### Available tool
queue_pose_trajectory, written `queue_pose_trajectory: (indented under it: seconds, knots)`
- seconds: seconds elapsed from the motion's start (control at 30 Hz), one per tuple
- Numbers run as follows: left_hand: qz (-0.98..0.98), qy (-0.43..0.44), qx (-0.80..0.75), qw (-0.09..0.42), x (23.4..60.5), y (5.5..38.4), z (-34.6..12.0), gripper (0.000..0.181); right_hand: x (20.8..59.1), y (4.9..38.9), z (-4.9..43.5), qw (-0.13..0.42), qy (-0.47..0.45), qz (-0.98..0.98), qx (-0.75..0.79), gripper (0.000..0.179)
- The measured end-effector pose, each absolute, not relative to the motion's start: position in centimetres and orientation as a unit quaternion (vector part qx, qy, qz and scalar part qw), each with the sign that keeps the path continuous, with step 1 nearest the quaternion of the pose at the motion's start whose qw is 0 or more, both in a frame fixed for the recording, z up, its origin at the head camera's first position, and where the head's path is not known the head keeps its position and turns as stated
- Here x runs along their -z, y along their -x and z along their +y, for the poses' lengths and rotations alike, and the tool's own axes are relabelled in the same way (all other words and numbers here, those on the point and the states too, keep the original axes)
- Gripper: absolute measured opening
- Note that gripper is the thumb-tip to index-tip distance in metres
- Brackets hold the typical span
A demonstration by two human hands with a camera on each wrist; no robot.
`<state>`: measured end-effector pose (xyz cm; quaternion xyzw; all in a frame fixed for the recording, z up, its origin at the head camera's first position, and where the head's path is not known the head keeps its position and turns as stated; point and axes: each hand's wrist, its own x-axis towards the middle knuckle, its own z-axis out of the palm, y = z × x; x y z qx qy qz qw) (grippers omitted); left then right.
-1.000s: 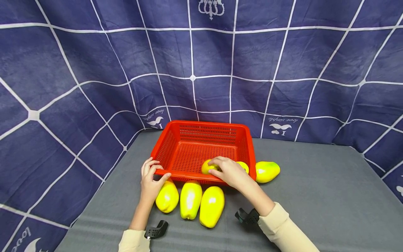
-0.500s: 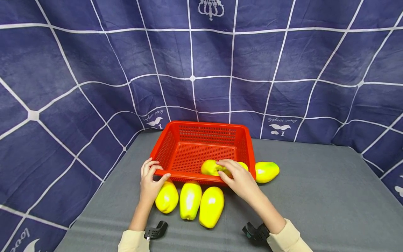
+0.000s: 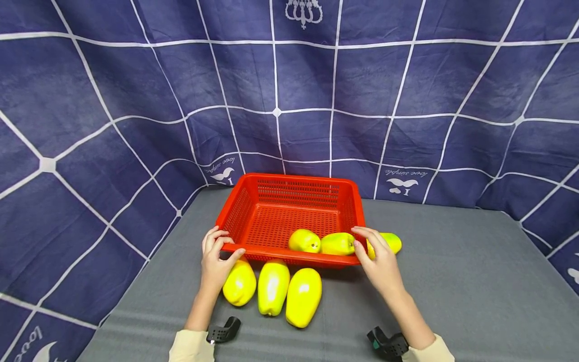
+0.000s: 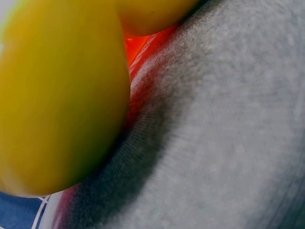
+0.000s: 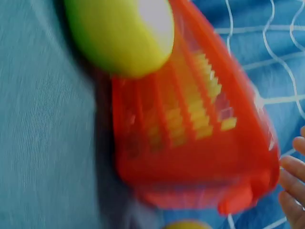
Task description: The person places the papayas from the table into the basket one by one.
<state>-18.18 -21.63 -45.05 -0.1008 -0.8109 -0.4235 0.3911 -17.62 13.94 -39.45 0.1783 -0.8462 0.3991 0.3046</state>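
A red plastic basket (image 3: 271,250) stands on the grey cloth. My left hand (image 3: 217,261) holds its front left corner, fingers over the rim. My right hand (image 3: 377,259) is at the front right corner, thumb and fingers spread, holding nothing. In the right wrist view its fingers (image 5: 293,183) are straight beside the basket's rim. Two yellow-green papayas lie inside along the front wall, a left papaya (image 3: 304,241) and a right papaya (image 3: 338,244). Another papaya (image 3: 392,242) lies outside to the right, partly hidden by my right hand.
Three papayas lie in front of the basket: a left one beside my left hand, a middle papaya (image 3: 273,289) and a right papaya (image 3: 304,297). A blue cloth (image 3: 303,75) with white lines hangs behind. Black straps (image 3: 224,330) are on my wrists.
My right hand has let go of a papaya inside the basket and moved right to the front right corner. Both papayas in the basket now show fully. The left hand stays.
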Motion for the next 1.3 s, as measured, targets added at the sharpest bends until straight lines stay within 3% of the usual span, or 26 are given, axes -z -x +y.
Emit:
queue_pose_trajectory:
  seconds: [0.13, 0.3, 0.67, 1.1, 1.3]
  knots:
    - [-0.81, 0.1, 0.428, 0.389, 45.0, 18.2, -21.5, 0.033, 39.9, 18.4, 15.8, 0.309, -0.138, -0.849, -0.405, 0.028]
    - [-0.812, 0.097, 0.427, 0.386, 44.9, 18.4, -21.6, 0.033, 40.4, 19.4, 18.1, 0.273, -0.093, -0.869, -0.401, 0.03]
    - [-0.808, 0.102, 0.428, 0.392, 44.7, 18.3, -21.9, 0.034, 43.7, 21.7, 22.3, 0.099, -0.113, -0.928, -0.342, 0.061]
    - [-0.808, 0.104, 0.427, 0.393, 45.0, 18.1, -21.8, 0.03, 44.3, 21.0, 24.5, 0.042, -0.132, -0.919, -0.369, 0.071]
    - [-0.809, 0.103, 0.427, 0.391, 45.1, 18.1, -21.6, 0.03, 44.5, 21.0, 25.0, 0.074, -0.141, -0.916, -0.369, 0.067]
